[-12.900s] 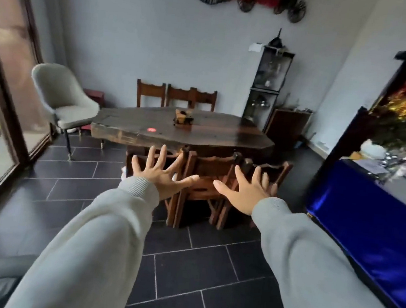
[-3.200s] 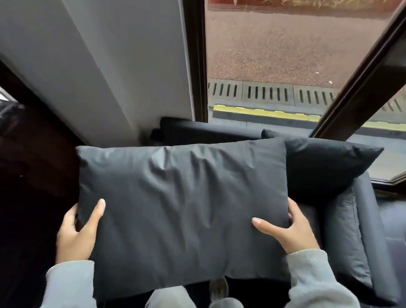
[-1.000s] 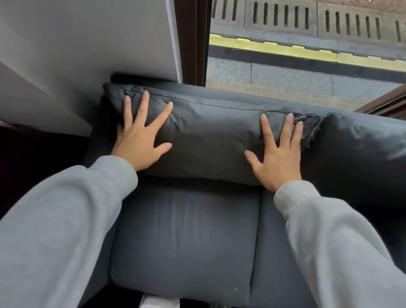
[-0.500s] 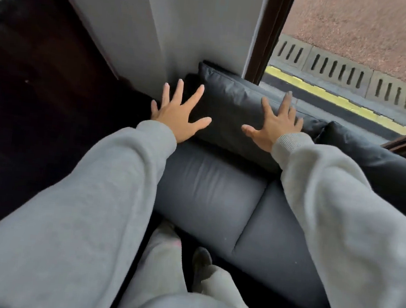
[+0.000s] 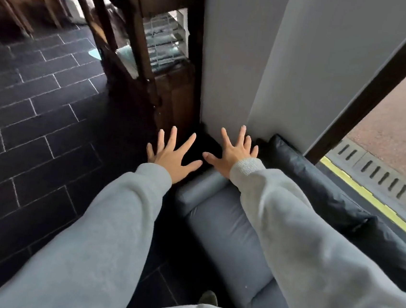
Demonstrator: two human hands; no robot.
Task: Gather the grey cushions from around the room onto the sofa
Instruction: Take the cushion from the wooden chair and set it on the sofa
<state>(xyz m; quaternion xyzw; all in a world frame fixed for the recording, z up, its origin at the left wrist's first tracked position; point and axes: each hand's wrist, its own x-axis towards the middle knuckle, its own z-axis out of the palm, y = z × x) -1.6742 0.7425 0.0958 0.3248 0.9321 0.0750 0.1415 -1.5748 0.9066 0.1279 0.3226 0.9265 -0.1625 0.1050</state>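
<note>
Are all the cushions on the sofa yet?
Two dark grey cushions lean along the sofa back, so that part looks done. The left hand and right hand are both open and empty. No other cushion shows here, so I cannot tell if more are left.

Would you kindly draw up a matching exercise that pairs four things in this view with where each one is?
Things:
1. Left hand
2. Right hand
3. Cushion
4. Shelf

Places:
A. Propped along the sofa back, below the window
B. Spread open above the sofa's arm end
C. Standing against the wall, beyond the sofa's end
D. Spread open above the dark floor, just off the sofa's end

Pairs: 1-D, 2-B, 3-A, 4-C
</note>
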